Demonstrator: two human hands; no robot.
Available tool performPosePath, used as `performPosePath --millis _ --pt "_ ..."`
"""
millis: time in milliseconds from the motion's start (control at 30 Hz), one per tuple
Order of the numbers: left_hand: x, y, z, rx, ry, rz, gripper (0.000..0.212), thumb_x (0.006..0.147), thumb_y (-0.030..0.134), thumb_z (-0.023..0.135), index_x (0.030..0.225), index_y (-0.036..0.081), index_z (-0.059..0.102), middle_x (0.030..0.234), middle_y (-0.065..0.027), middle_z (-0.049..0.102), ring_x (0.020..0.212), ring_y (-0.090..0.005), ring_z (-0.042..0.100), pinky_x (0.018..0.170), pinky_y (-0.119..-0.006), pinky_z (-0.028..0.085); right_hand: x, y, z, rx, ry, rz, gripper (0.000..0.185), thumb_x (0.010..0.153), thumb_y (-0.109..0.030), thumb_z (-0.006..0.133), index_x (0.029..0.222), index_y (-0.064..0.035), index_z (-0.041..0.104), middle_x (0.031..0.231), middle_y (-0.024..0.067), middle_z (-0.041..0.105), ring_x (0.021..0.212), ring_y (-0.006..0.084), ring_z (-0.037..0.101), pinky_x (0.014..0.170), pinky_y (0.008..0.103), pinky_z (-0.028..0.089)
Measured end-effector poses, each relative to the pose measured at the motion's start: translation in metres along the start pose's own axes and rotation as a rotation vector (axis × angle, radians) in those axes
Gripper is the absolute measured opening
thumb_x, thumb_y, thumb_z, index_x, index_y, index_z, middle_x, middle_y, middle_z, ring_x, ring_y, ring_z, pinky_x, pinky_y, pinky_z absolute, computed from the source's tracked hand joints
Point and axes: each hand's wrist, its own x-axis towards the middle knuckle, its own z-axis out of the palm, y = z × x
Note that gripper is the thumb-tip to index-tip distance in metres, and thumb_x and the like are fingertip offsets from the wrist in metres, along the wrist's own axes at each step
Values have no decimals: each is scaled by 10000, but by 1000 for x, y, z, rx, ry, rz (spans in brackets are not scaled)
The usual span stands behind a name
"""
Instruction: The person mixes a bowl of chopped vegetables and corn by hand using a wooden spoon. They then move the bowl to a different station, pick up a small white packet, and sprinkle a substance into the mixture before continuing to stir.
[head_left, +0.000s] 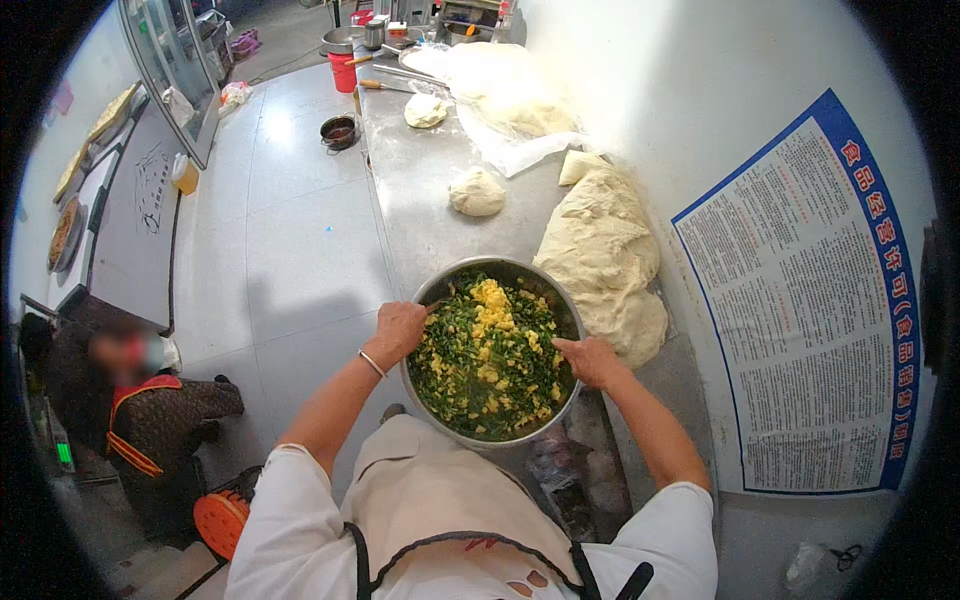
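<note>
A large round metal bowl (491, 444) is held between my hands in front of my apron. Chopped greens (454, 375) fill much of it, with crumbled yellow scrambled egg (493, 304) mostly heaped at the far side. My left hand (400, 328) grips the left rim, thumb over the edge. On the right rim, my right hand (592, 360) holds on with its thumb inside. A big mass of dough (600, 247) lies on the metal worktop just beyond my right hand. Smaller dough lumps (477, 191) sit farther up the worktop.
More dough (510, 82) under plastic film and wooden-handled tools (382, 85) lie at the worktop's far end. A dark pot (338, 133) and a red bucket (343, 73) stand left of it. Another person (161, 420) is at the lower left, near an orange stool (221, 521). A wall borders the right side.
</note>
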Motion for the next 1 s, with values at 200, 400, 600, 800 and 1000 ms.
performPosePath --millis 200,400,600,800,1000 --pt "-15 -11 1 -81 -48 -19 99 728 82 592 705 23 669 710 -161 661 658 -314 659 560 -408 505 -26 -35 -22 -59 256 49 412 864 -106 495 1257 -226 518 730 114 636 613 321 614 536 436 477" --pt "-21 -12 15 -73 1 -8 108 745 109 588 719 33 660 715 -171 654 683 -328 659 575 -429 508 42 -9 14 175 264 172 337 923 -146 455 1243 -207 537 886 150 659 803 343 627 697 456 493" --pt "-44 -26 7 -124 43 -65 108 762 104 567 709 40 637 693 -173 645 669 -326 655 571 -444 499 42 -14 -2 115 98 245 391 866 -97 454 1230 -207 544 947 190 646 904 324 625 728 460 503" --pt "-39 -21 15 -174 95 -34 146 792 144 562 722 30 621 693 -174 637 632 -346 636 541 -465 474 65 -5 23 -28 99 441 351 931 -173 421 1239 -282 549 932 109 660 792 315 637 676 464 508" --pt "-44 -31 1 -145 119 -51 114 764 56 554 686 37 634 684 -160 646 650 -324 655 565 -419 501 39 -13 -16 -107 156 358 380 872 -123 500 1205 -288 578 879 94 669 771 280 651 663 422 521"
